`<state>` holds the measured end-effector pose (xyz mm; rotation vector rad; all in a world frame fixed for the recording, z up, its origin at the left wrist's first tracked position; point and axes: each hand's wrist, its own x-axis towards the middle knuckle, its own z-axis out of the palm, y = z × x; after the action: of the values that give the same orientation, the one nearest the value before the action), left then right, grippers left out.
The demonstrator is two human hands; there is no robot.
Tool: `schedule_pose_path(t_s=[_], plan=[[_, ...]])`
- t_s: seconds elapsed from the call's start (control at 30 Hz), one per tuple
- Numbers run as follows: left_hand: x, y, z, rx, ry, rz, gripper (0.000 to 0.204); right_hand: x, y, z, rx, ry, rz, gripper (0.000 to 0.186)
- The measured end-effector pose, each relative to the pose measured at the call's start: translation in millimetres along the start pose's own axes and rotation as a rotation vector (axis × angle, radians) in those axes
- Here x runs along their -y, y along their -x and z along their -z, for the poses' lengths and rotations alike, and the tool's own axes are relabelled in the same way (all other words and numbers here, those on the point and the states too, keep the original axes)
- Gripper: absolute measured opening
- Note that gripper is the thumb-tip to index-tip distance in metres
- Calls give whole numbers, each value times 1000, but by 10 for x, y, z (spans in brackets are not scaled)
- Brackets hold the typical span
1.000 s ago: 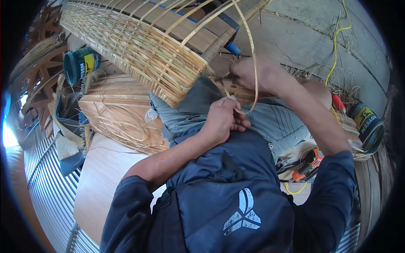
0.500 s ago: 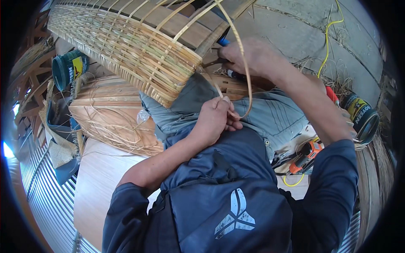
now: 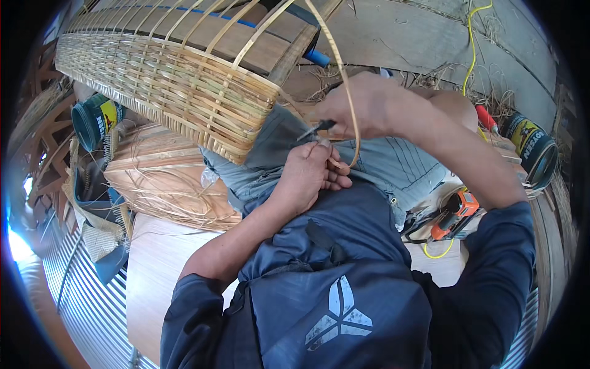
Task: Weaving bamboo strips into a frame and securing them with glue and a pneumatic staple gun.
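Note:
My left hand (image 3: 310, 169) rests at my lap, its fingers closed round the end of a thin cane strip (image 3: 340, 71). From there the strip bends up in a long curve past the top edge of the picture. My right hand (image 3: 359, 109), a little blurred, grips the dark handle of a knife (image 3: 316, 130). The knife's narrow blade lies just above my left thumb; whether it touches the strip I cannot tell. A woven basket (image 3: 166, 86), with bare upright stakes along its rim, leans over my knees at upper left.
A wooden block (image 3: 150, 163) strewn with cane shavings lies left. Dark green cans (image 3: 89, 123) stand at both sides. An orange and black power tool (image 3: 453, 214) lies right of my hip. A yellow cord (image 3: 472, 43) crosses the planks; a blue tube (image 3: 318, 58) sticks out behind the basket.
My right hand has brought the knife down and toward me, from beside the basket corner to just above my left hand. The basket has shifted slightly left in view.

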<state>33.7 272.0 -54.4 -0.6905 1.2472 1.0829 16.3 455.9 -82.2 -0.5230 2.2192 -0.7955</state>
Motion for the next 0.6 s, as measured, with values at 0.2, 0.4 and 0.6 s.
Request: schedule_pose_path(t_s=[0.2,0.4,0.6], plan=[[-64,-2,-43,-1,-59,-15,26,-363,-263,81,-247,24,-87,20],[-55,16,6,-6,-27,38,26,-136,-97,21,-104,10,-24,22],[-30,67,-40,-5,-74,-15,28,-420,-257,47,-255,53,-152,17]])
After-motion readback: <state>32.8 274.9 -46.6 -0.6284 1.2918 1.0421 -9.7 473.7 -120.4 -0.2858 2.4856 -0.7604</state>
